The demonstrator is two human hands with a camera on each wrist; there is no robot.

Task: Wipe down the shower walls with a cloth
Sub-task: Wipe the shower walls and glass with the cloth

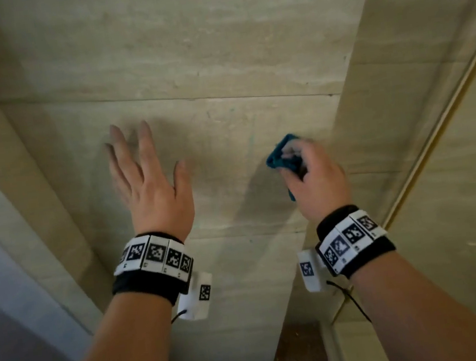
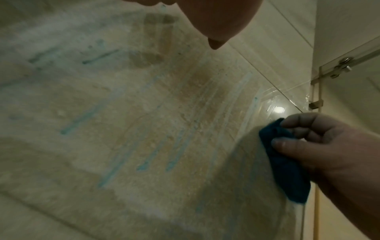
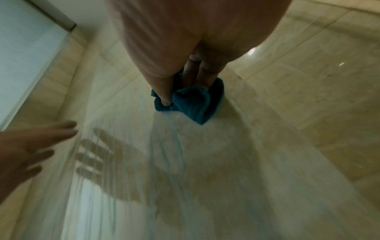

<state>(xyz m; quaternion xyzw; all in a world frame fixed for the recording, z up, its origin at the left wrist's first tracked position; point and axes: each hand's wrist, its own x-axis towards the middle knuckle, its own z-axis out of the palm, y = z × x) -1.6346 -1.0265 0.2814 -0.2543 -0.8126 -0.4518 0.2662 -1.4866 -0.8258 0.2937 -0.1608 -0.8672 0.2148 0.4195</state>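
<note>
A beige stone-tiled shower wall [image 1: 201, 64] fills the head view. My right hand [image 1: 313, 171] grips a bunched teal cloth [image 1: 280, 157] and holds it against the wall; the same cloth [image 2: 285, 162] [image 3: 191, 104] shows in both wrist views, folded under thumb and fingers. Faint blue streaks [image 2: 82, 120] run down the wall surface to the left of the cloth. My left hand [image 1: 146, 173] is raised with fingers straight and spread, close to the wall and holding nothing; its shadow [image 3: 107, 159] falls on the tile. Whether the left palm touches the wall cannot be told.
A second tiled wall [image 1: 409, 24] meets the wiped one at a corner on the right. A glass panel with metal fittings [image 2: 341, 65] stands further right. On the left a pale panel [image 3: 26, 48] borders the tile. Dark floor [image 1: 296, 347] shows below.
</note>
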